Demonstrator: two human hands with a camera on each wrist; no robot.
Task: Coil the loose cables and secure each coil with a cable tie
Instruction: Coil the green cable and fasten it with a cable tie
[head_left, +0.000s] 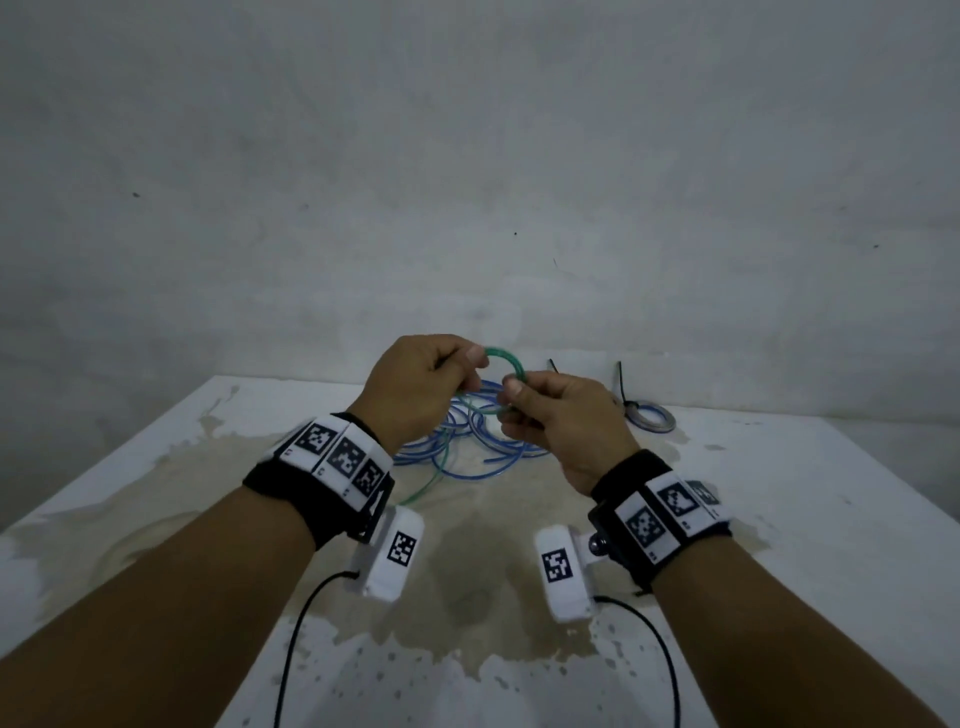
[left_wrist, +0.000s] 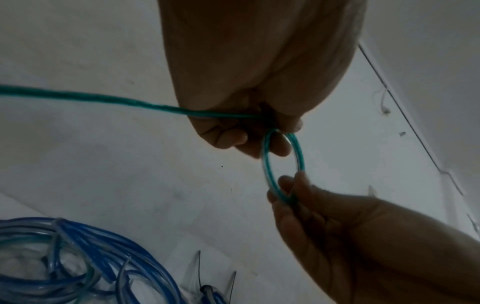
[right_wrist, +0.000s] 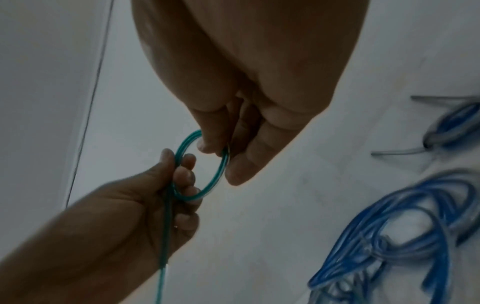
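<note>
Green cable (head_left: 506, 364) forms a small loop between your hands above the table (head_left: 779, 493): your left hand (head_left: 415, 384) pinches its left side, your right hand (head_left: 561, 421) pinches its right. Loose blue cables (head_left: 467, 441) lie below; a tied blue coil (head_left: 649, 415) sits rightward.

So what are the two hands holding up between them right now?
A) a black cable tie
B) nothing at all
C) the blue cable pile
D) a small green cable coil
D: the left hand and the right hand both pinch the small green cable coil above the table, while the blue cable pile lies on the table below them.
</note>
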